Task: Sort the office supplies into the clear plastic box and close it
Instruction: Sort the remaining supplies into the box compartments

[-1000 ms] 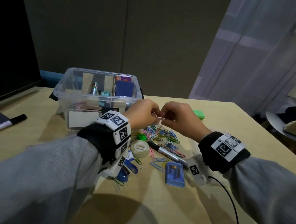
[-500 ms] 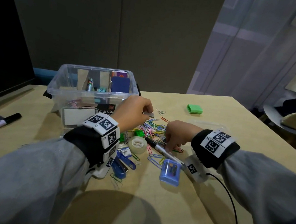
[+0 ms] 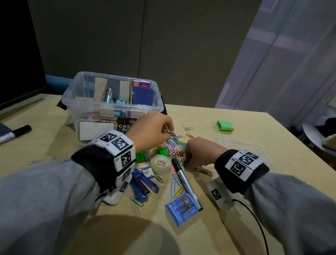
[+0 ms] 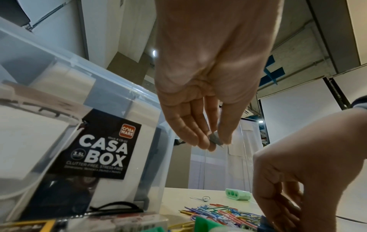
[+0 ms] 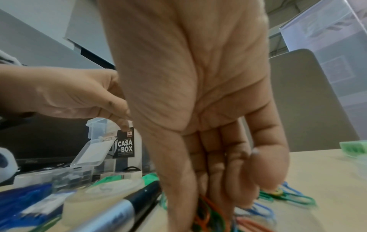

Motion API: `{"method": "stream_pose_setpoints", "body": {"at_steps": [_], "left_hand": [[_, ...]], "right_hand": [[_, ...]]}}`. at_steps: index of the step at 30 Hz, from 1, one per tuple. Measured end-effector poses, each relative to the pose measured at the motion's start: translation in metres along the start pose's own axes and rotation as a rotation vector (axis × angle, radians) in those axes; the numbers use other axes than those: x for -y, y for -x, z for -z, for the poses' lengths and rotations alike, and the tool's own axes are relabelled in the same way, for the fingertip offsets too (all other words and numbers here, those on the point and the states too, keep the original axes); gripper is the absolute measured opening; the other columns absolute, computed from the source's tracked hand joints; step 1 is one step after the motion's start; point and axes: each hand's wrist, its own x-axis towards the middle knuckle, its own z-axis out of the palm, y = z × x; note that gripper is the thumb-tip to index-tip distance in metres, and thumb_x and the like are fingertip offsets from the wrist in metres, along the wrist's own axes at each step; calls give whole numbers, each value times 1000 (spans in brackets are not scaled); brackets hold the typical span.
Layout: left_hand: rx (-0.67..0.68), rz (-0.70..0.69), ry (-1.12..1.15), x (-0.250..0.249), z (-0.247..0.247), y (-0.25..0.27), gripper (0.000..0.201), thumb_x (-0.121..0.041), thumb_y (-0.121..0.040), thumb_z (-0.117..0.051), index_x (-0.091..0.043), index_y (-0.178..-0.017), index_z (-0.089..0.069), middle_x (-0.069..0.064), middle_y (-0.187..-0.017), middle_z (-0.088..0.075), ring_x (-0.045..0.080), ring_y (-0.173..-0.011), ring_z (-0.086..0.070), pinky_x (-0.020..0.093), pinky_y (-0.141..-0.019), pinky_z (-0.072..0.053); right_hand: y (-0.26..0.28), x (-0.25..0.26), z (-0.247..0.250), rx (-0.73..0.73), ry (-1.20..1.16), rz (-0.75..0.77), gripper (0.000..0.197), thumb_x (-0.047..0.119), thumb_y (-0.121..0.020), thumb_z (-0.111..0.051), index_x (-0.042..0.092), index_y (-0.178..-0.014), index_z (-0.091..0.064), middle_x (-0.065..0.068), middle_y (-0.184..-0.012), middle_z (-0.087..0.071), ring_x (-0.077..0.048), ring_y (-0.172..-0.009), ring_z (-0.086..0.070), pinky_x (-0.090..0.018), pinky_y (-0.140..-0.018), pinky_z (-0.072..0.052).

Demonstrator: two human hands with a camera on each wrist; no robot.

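Pinching a small grey metal piece (image 3: 171,135) at its fingertips, the left hand (image 3: 151,132) hovers just right of the open clear plastic box (image 3: 113,103) at the counter's (image 3: 234,232) far left; the right hand (image 3: 200,153) reaches down into the coloured paper clips (image 3: 174,148). From the left wrist, thumb and fingers (image 4: 195,135) grip that grey piece (image 4: 215,138) beside the box's label. From the right wrist, curled fingers (image 5: 220,177) gather paper clips (image 5: 206,215) by a marker (image 5: 127,208).
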Motion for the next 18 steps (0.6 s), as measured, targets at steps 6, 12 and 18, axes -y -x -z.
{"method": "stream_pose_setpoints", "body": {"at_steps": [6,12,18], "left_hand": [[25,-10,1,4,2,5,17,-16,-88,-70,-15,-104,-71,-1,-98,-67,8,-85,-59,23,-77,-50],[47,-5,27,7,3,6,17,-16,-88,-70,-14,-105,-71,-1,-96,-67,8,-86,-61,24,-79,-52],[63,-3,36,8,1,6,15,-20,-91,-67,-15,-104,-71,-1,-95,-69,9,-85,-63,28,-80,-55]], "right_hand": [[-5,-16,4,96,-191,3,9,20,-86,-68,12,-81,-66,-5,-77,-68,-15,-58,-61,-22,-52,-49],[5,-41,13,151,-673,31,15,0,-95,-53,-3,-102,-66,-10,-79,-64,-15,-66,-60,-23,-62,-54],[9,-49,6,210,-882,53,27,-8,-99,-39,-7,-118,-58,-13,-89,-65,-21,-72,-60,-28,-69,-57]]}}
